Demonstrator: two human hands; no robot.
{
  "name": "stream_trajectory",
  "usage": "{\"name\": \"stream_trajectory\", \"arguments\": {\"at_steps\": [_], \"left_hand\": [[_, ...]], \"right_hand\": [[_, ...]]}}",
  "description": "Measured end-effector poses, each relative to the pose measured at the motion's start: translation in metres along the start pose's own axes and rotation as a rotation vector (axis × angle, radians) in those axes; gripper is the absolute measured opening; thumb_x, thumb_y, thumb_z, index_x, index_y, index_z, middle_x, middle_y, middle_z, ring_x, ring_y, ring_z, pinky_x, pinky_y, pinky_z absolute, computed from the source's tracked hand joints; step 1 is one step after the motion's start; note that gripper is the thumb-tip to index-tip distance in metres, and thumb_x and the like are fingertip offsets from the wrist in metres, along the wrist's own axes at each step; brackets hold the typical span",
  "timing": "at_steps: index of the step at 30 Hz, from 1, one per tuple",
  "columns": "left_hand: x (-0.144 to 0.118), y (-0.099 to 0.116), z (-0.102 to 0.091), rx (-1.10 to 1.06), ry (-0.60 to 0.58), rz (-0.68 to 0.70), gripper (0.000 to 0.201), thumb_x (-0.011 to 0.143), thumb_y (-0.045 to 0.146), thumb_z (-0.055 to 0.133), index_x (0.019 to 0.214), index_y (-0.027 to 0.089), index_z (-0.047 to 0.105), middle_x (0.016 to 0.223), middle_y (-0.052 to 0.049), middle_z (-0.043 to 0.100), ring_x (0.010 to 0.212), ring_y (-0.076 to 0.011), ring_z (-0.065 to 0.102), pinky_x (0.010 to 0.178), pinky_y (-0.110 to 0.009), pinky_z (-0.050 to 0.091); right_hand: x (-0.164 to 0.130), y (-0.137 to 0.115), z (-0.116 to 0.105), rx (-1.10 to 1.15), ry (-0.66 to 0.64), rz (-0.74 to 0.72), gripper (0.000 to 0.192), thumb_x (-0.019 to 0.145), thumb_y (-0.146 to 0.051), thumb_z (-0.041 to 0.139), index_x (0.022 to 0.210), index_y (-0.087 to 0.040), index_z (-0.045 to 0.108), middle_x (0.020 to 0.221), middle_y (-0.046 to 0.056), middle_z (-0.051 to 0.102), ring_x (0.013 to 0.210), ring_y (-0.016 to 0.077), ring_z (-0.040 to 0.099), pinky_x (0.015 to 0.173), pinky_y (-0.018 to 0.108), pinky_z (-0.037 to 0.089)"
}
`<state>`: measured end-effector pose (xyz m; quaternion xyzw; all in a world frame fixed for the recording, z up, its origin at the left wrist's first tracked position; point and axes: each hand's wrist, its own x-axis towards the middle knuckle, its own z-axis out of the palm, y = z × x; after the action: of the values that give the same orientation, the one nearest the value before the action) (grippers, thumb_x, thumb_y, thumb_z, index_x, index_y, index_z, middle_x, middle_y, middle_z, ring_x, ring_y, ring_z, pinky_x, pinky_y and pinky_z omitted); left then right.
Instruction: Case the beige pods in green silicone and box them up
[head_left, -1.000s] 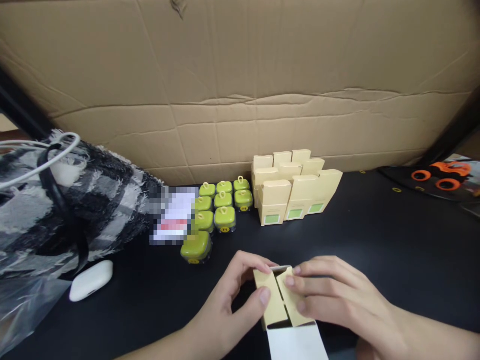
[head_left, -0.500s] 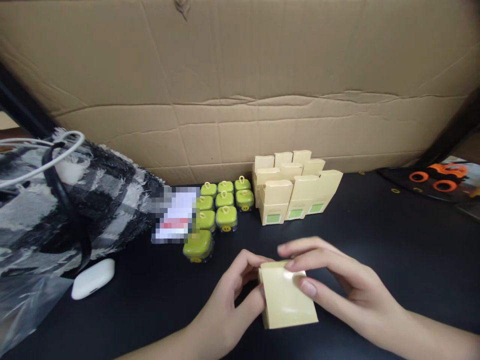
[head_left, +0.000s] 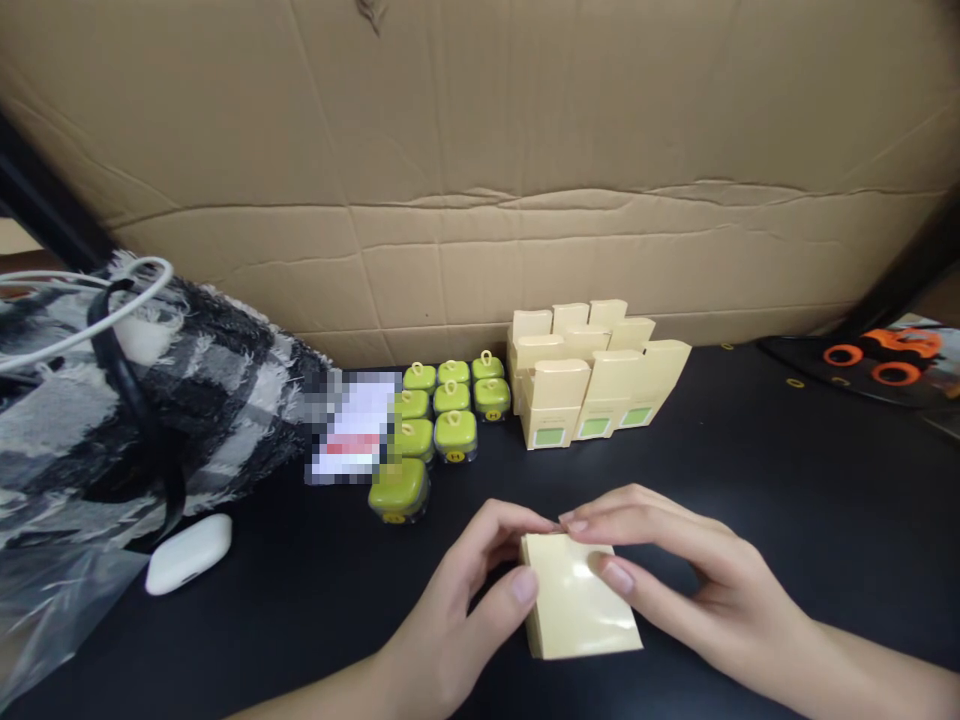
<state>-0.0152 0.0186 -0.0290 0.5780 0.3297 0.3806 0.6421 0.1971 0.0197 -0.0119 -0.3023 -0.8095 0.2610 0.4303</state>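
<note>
A small cream cardboard box [head_left: 581, 600] is between my two hands near the front of the black table. My left hand [head_left: 469, 605] grips its left side, thumb on the near edge and index finger at the far edge. My right hand [head_left: 682, 565] has its fingertips on the far edge and its thumb on the glossy top face, so it is closed on the box too. Beyond them stand several open cream boxes [head_left: 559, 395] with raised flaps and green labels. Left of those sit several small green-lidded containers [head_left: 455, 432] with loops on top.
A white earbud case [head_left: 189, 554] lies at the left, beside clear plastic [head_left: 67, 620] and a black-and-white fringed cloth [head_left: 217, 390]. An orange-wheeled toy [head_left: 892, 355] is at the far right, near small yellow rings [head_left: 795, 383]. A cardboard wall [head_left: 480, 150] closes the back.
My right fingertips have come down onto the box's far edge, meeting my left index finger. My left thumb has shifted onto the box's near left edge.
</note>
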Motion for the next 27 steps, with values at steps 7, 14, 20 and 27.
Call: {"name": "stream_trajectory", "arguments": {"at_steps": [7, 14, 20, 27], "left_hand": [[-0.002, -0.004, 0.000, 0.062, 0.005, 0.042, 0.022, 0.089, 0.042, 0.056, 0.105, 0.026, 0.059, 0.104, -0.002, 0.064, 0.099, -0.0196, 0.060, 0.084, -0.029, 0.045], [0.000, -0.005, 0.000, 0.087, 0.030, 0.072, 0.015, 0.092, 0.035, 0.053, 0.103, 0.027, 0.059, 0.105, -0.002, 0.064, 0.100, -0.0180, 0.060, 0.085, -0.027, 0.045], [0.001, -0.009, 0.001, 0.108, 0.039, 0.094, 0.016, 0.092, 0.037, 0.052, 0.099, 0.027, 0.062, 0.109, -0.003, 0.062, 0.105, -0.0198, 0.058, 0.091, -0.030, 0.044], [0.005, -0.012, 0.002, 0.058, 0.182, 0.013, 0.029, 0.089, 0.047, 0.053, 0.109, 0.026, 0.059, 0.115, -0.007, 0.063, 0.099, -0.0224, 0.061, 0.091, -0.038, 0.044]], "right_hand": [[0.002, -0.002, -0.002, -0.090, -0.034, -0.104, 0.033, 0.086, -0.007, 0.057, 0.115, -0.024, 0.059, 0.098, 0.006, 0.071, 0.092, 0.0177, 0.068, 0.076, 0.027, 0.058], [-0.004, 0.006, -0.003, -0.273, -0.103, -0.142, 0.048, 0.080, -0.045, 0.069, 0.119, -0.019, 0.059, 0.117, 0.014, 0.063, 0.105, 0.0240, 0.064, 0.085, 0.032, 0.054], [0.007, -0.006, -0.012, -0.335, -0.264, -0.100, 0.046, 0.073, -0.033, 0.077, 0.113, -0.018, 0.058, 0.102, 0.009, 0.068, 0.087, 0.0202, 0.065, 0.073, 0.030, 0.055], [0.006, 0.014, -0.113, -0.405, -0.141, 0.124, 0.039, 0.072, -0.043, 0.074, 0.105, -0.024, 0.066, 0.094, 0.006, 0.069, 0.090, 0.0244, 0.066, 0.079, 0.035, 0.055]]}}
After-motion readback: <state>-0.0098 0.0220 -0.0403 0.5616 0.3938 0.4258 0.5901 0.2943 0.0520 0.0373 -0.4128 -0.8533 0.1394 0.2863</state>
